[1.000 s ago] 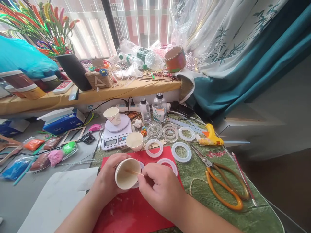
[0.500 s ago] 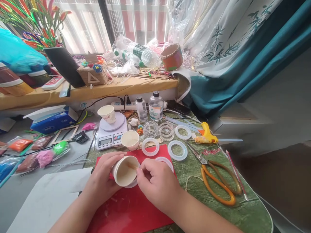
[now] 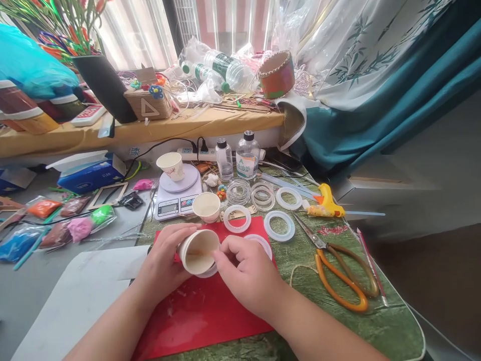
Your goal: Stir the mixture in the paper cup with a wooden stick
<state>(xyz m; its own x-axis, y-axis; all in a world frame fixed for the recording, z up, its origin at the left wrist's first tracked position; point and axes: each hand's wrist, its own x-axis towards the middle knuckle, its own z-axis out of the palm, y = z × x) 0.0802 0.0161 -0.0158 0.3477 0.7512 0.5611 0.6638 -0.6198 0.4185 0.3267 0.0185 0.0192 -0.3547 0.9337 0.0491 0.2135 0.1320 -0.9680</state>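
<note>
My left hand is wrapped round a paper cup, which tilts with its mouth toward me above the red sheet. Between the thumb and fingers of my right hand is a thin wooden stick, its far part inside the cup. Pale liquid seems to lie in the cup, though I cannot make out how much. Just beyond stand a second paper cup and a white ring mould. Another ring mould is partly hidden behind my right hand.
A kitchen scale bears a paper cup. Two clear bottles stand behind stacked bangles. To the right lie large scissors, a yellow glue gun and a pencil. Bagged coloured clay is at left.
The stick has shifted within the cup and now lies more across its inside. Both hands stay on the same things. The whole view has shifted slightly.
</note>
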